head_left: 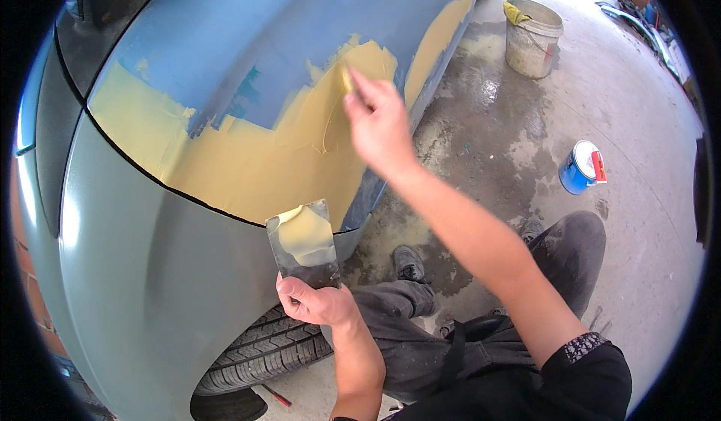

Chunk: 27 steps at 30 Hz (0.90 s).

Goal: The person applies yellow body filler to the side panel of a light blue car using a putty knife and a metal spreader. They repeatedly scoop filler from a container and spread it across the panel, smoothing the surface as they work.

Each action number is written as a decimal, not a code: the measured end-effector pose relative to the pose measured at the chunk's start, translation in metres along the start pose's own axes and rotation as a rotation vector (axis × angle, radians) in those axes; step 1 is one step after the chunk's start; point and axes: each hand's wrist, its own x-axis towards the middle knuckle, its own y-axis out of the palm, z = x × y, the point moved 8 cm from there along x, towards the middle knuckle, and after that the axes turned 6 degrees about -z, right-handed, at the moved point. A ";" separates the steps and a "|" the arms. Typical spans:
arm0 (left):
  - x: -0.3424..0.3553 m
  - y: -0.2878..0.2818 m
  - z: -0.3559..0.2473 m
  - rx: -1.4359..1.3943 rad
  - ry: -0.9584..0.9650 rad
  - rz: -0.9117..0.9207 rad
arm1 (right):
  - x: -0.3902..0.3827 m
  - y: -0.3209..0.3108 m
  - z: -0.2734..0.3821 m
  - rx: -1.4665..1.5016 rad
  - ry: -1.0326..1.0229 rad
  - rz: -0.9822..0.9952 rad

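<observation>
My left hand (pixel 317 302) grips a wide flat scraper (pixel 288 250) by its lower end, with a thick pat of pale yellow body filler spread over its upper face. At the car door, my right hand (pixel 381 129) is closed round a small spreader (pixel 348 81), whose yellow-coated edge lies at the filler; whether it touches the panel is hard to see. Smooth yellow filler (pixel 233 162) covers the lower part of the blue door (pixel 248 38), with ragged upper edges and a ridge below the right hand. Another filler strip (pixel 439 42) runs farther along the car.
A grey front fender (pixel 143 271) and tyre (pixel 259 350) are close on the left. A dirty bucket (pixel 532 53) with a yellow cloth (pixel 516 13) on its rim stands on the wet, stained floor (pixel 481 143). Nearer is a blue can (pixel 577 173) with a red spreader (pixel 598 167) on it.
</observation>
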 end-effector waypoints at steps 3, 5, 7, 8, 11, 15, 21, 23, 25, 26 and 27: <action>-0.001 0.002 0.000 0.031 -0.012 0.026 | -0.051 0.016 0.034 -0.174 -0.309 0.028; 0.000 0.001 -0.001 0.063 -0.002 0.038 | -0.076 0.017 0.042 -0.192 -0.416 0.127; 0.003 -0.004 -0.002 0.063 -0.011 0.003 | -0.070 0.005 0.023 -0.076 -0.185 0.217; 0.005 -0.008 -0.001 0.054 -0.030 -0.044 | -0.066 0.000 0.014 -0.022 -0.062 0.272; 0.006 -0.013 -0.001 0.000 -0.057 -0.095 | -0.004 -0.026 -0.004 -0.066 0.076 0.047; 0.011 -0.012 -0.007 -0.068 -0.029 -0.121 | 0.040 -0.017 -0.009 0.107 0.278 -0.032; 0.017 -0.016 -0.019 -0.110 0.007 -0.154 | -0.015 0.016 0.038 -0.045 -0.073 0.006; 0.015 -0.017 -0.022 -0.095 0.000 -0.184 | -0.040 0.025 0.054 -0.089 -0.213 0.017; 0.011 -0.020 -0.024 -0.050 -0.008 -0.238 | -0.064 0.030 0.067 -0.133 -0.331 0.050; 0.011 -0.023 -0.023 -0.030 -0.035 -0.276 | -0.074 0.031 0.068 -0.153 -0.335 0.089; 0.011 -0.022 -0.024 -0.016 -0.029 -0.271 | -0.083 0.029 0.067 -0.134 -0.342 0.159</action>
